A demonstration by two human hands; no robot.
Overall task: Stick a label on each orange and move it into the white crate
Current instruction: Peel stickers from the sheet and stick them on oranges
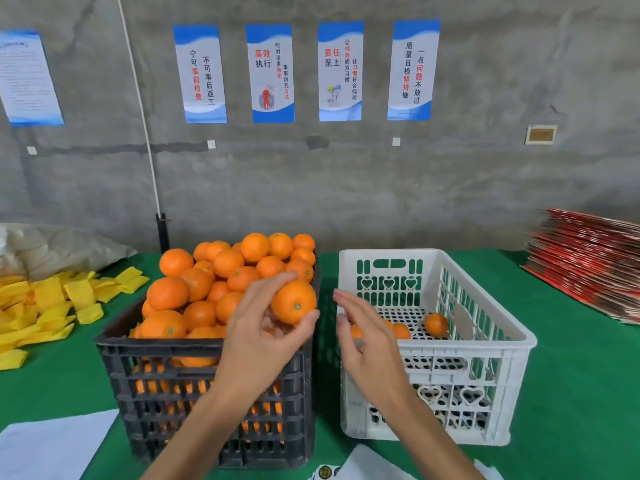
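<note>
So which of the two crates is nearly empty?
The white crate, on the right: only a few oranges lie on its floor. The black crate beside it is heaped above its rim.

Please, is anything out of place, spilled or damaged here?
Nothing is spilled or visibly damaged. The black crate is heaped above its rim, while the white crate holds only a few oranges. The left hand holds an orange; the right hand is open.
</note>
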